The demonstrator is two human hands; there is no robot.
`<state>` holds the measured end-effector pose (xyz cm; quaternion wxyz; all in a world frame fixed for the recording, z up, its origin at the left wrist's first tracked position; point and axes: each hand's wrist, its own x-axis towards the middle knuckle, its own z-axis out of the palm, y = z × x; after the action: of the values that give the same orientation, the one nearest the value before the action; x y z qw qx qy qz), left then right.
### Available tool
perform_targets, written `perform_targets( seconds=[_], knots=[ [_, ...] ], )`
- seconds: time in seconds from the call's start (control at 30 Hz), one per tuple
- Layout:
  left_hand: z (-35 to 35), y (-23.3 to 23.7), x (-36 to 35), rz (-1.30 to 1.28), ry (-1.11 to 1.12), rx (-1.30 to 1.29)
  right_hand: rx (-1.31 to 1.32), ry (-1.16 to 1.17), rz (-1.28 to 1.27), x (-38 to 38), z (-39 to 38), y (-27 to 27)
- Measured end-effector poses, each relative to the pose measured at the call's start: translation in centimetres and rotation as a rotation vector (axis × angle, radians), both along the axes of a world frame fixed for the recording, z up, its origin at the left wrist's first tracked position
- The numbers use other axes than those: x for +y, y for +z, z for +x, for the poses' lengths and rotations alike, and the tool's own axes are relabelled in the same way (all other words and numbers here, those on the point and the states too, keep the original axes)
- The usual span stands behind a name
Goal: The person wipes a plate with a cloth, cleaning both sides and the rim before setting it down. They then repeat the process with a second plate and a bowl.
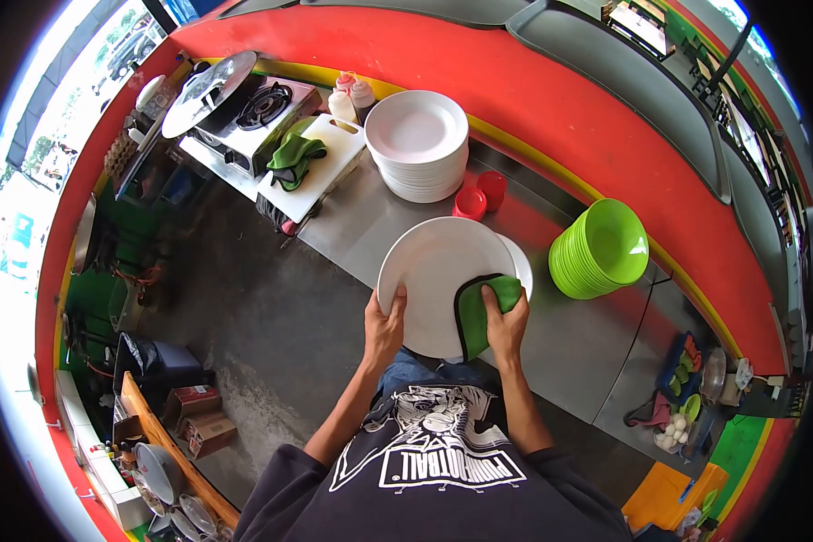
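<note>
A large white plate (425,280) is held in front of my body, over the edge of the steel counter. My left hand (386,327) grips its left rim, thumb on the upper face. My right hand (506,321) is closed around a green cloth (475,318) with dark edging, which lies pressed on the plate's right side. Part of another white plate (519,262) shows behind the right edge of the held one; what supports it is hidden. Just beyond stand two red cups (470,203) and a tall stack of white plates (417,135).
Right of the plates, a stack of green bowls (599,248) leans on the steel counter (551,334). At left are a white cutting board (321,172) with a green cloth on it, squeeze bottles (343,101) and a stove (257,117). A red wall (515,90) borders the counter.
</note>
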<state>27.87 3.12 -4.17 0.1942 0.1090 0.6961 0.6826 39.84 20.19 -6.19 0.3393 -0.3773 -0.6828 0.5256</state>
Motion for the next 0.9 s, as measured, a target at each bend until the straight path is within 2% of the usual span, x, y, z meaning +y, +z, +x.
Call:
perform_targets(
  seconds=[0.1,0.13,0.27,0.37,0.47,0.53,0.63,0.77,0.9],
  knots=[
    [-1.3,1.4,-1.0,-0.050,-0.153,-0.064,-0.044,0.114,0.031,1.1,0.5,0.1],
    [-1.7,1.9,-1.3,-0.131,-0.224,0.023,-0.071,0.188,0.063,1.9,0.6,1.1],
    [-2.7,6.2,-1.3,-0.311,-0.512,0.082,-0.228,0.473,0.254,3.5,-0.1,4.9],
    [-2.4,6.6,-0.6,-0.365,-0.611,0.150,-0.295,0.615,0.391,3.7,-0.9,7.2],
    [-2.7,7.0,-0.3,-0.347,-0.555,0.053,-0.308,0.598,0.398,3.7,-1.2,7.7],
    [-2.7,6.0,-0.4,-0.294,-0.447,0.084,-0.286,0.550,0.352,3.7,-1.1,7.7],
    [-3.0,4.3,-0.3,-0.119,-0.213,0.003,-0.116,0.352,0.082,3.4,-0.2,6.8],
    [-2.8,4.5,0.3,0.037,-0.034,-0.065,0.000,0.152,0.091,0.7,0.8,4.1],
    [-2.4,4.8,0.2,-0.077,-0.149,-0.030,-0.107,0.184,0.073,1.5,1.5,5.6]
  ],
)
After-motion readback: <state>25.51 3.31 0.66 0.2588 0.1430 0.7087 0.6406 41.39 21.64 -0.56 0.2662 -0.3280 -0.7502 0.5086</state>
